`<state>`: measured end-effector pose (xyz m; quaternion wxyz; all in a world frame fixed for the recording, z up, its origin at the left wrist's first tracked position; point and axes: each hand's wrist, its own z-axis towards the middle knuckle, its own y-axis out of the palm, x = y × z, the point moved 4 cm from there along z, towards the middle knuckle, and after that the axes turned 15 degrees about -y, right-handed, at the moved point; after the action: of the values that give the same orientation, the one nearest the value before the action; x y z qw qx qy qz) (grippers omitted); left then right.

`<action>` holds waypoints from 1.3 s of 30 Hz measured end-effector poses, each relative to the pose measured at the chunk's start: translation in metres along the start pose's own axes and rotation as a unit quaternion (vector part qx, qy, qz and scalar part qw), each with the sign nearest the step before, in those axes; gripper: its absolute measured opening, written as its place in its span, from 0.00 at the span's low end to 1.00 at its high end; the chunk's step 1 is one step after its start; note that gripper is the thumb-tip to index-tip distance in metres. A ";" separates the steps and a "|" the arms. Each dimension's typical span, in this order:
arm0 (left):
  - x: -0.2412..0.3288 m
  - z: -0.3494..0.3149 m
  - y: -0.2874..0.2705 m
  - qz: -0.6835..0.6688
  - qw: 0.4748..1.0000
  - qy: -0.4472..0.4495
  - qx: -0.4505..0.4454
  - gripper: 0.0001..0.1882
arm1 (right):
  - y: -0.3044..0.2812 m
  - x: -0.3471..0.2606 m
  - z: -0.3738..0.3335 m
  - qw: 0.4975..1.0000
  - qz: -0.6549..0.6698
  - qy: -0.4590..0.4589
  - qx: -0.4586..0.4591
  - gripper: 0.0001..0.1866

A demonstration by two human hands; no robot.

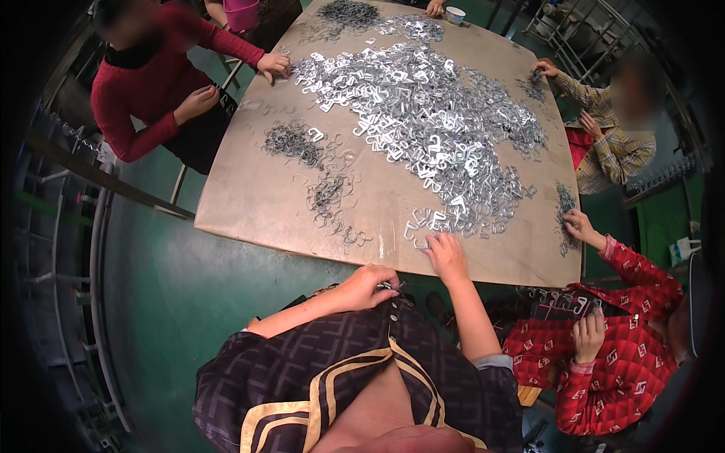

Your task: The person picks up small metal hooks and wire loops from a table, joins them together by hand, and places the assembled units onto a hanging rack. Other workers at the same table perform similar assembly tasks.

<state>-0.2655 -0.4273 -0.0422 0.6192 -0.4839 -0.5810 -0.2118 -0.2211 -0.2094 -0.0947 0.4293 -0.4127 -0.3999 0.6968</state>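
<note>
A broad heap of flat silver metal hooks (423,113) spreads over the large tan table (249,181). My right hand (447,258) is at the heap's near edge, fingers bent down and drawn together on a silver hook there. Close to my body, just off the table's near edge, my left hand (370,287) is closed. Something small, dark and metallic shows at its fingertips, too little to name. Left of the heap lie loose piles of thin bent wire pieces (328,192), with one silver hook (316,134) resting on the upper pile.
Other people work around the table: a red sleeve (226,44) at the left, a yellow checked shirt (623,143) at the far right, a red patterned jacket (634,340) close on my right. A small tub (455,15) stands at the far edge. Metal racks (98,302) line the left.
</note>
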 end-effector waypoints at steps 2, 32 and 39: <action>-0.003 -0.001 -0.001 0.004 1.000 0.001 0.011 0.08 | 0.010 -0.005 0.000 0.999 -0.047 -0.004 0.018 0.10; -0.016 -0.011 -0.006 0.065 0.992 -0.018 0.109 0.07 | -0.021 -0.103 0.004 0.920 0.343 0.180 0.065 0.06; -0.030 -0.001 -0.039 0.116 0.984 0.043 0.131 0.07 | -0.026 -0.112 0.005 0.928 0.326 0.175 0.038 0.05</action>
<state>-0.3047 -0.4542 -0.0558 0.7220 -0.4531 -0.5166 -0.0809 -0.1863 -0.3067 -0.0434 0.2575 -0.6192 -0.1351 0.7294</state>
